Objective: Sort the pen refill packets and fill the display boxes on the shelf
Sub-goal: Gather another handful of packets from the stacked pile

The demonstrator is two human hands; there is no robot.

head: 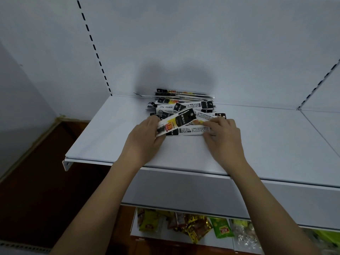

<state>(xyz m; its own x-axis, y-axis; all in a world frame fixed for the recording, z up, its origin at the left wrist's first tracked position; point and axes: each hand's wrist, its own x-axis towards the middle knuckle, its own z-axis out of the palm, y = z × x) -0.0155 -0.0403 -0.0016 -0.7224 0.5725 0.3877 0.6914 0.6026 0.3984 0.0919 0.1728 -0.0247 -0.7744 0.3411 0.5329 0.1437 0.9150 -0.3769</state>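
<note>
A white metal shelf (pixel 103 137) juts out from a pale back panel (pixel 184 43) with slotted uprights, and a person's two bare arms reach over its front edge. Far back on it, against the panel, lies a loose heap of pen refill packets (pixel 184 103), long narrow sleeves in black, white and yellow, lying crosswise over one another. The left hand (pixel 145 138) grips the near end of one packet (pixel 176 121), fingers curled around it, so it slants up over the heap's front. The right hand (pixel 222 137) has its fingers bent down onto the end of a white packet (pixel 193 130) lying flat; whether it pinches or merely presses, I cannot tell. Beneath, a lower shelf holds bright snack packets (pixel 193 227) in green, gold and red.
</note>
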